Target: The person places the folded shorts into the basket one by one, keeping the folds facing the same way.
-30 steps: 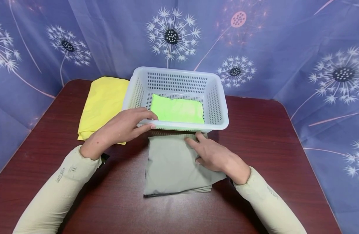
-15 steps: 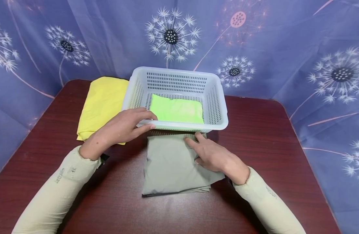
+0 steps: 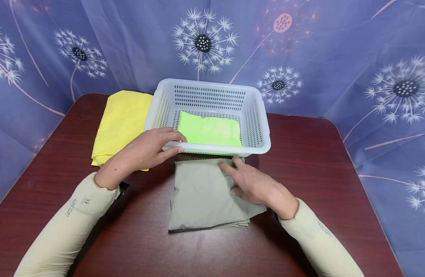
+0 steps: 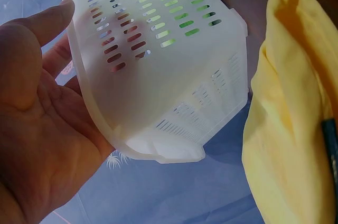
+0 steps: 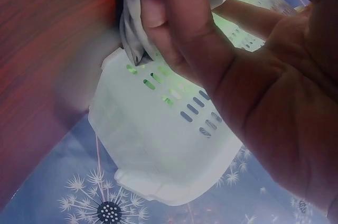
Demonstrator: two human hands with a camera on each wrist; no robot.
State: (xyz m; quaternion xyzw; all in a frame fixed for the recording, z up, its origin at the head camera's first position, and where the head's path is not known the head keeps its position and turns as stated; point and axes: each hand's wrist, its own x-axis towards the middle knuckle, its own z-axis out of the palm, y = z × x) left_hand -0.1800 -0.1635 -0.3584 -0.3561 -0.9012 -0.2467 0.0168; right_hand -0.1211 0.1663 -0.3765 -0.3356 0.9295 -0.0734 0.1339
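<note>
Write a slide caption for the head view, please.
Left hand grips white basket holding green cloth, right hand touches gray cloth, yellow cloth beside basket.

The left hand (image 3: pixel 146 149) hides for me one part of the yellow cloth (image 3: pixel 124 119), and the right hand (image 3: pixel 255 185) covers some grey cloth (image 3: pixel 202 196).

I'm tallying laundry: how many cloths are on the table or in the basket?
3 in view: a yellow cloth left of the basket, a green cloth inside it, a gray cloth in front of it. More may be hidden underneath.
</note>
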